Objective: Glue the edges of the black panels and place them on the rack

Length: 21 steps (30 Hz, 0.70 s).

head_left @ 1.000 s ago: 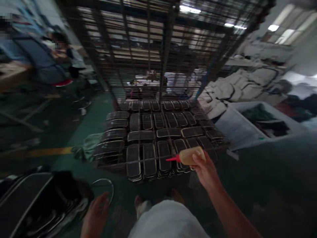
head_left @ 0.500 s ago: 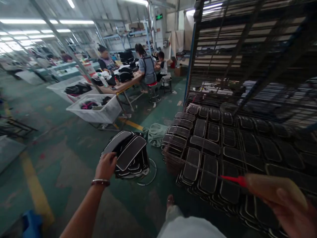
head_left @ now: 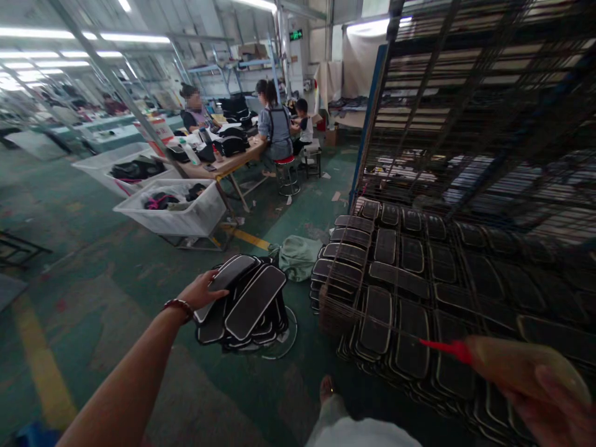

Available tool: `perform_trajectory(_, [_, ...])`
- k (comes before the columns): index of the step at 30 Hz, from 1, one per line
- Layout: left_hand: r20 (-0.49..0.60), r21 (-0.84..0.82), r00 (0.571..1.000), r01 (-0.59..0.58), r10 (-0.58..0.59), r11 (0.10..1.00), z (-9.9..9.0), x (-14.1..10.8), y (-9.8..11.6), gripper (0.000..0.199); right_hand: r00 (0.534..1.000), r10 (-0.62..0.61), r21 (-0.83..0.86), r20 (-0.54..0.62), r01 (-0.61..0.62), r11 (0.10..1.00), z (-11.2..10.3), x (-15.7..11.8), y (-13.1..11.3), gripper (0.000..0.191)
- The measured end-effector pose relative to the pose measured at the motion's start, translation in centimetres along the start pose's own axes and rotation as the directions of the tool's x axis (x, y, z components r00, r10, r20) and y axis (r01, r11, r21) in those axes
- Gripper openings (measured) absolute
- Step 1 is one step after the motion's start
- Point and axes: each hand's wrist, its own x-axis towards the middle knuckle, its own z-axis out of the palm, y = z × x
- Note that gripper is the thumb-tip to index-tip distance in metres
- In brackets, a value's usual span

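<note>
My left hand is at the left side of a pile of dark oblong panels with pale edging. Its thumb lies over the face of one panel while the fingers curl at that panel's outer edge, partly hidden. The pile rests on a round stool, of which a metal ring shows. At the lower right, my right hand is wrapped round a squeeze bottle. The bottle has yellowish contents and a red pointed nozzle that points left, over wire racks bearing many similar panels.
A tall stack of wire racks on a blue frame rises at the right. Green cloth lies behind the stool. White bins stand near a worktable, where several people sit. A yellow line marks the floor.
My left hand has moved from the pile's near-left edge further onto its left side, taking hold of a panel. The right hand still holds the bottle; the view has shifted slightly.
</note>
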Motion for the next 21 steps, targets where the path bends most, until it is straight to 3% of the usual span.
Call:
perform_trajectory(3, [0.025,-0.009,1.0,0.0,0.0,1.0,-0.2,0.2,-0.1,0.102,0.997,0.072,0.007,-0.039,-0.072,0.997,0.8,-0.5,0.2,0.053])
perform_trajectory(14, [0.019,-0.086,1.0,0.004,-0.003,0.996,-1.7,0.1,0.9,0.101,0.991,0.038,-0.073,-0.129,-0.048,0.996,3.3,-1.7,0.9,0.049])
perform_trajectory(21, [-0.014,-0.177,0.999,0.037,-0.041,0.983,-3.5,-0.9,0.3,0.11,0.995,0.028,-0.079,-0.098,-0.036,0.996,2.3,-1.3,1.3,0.048])
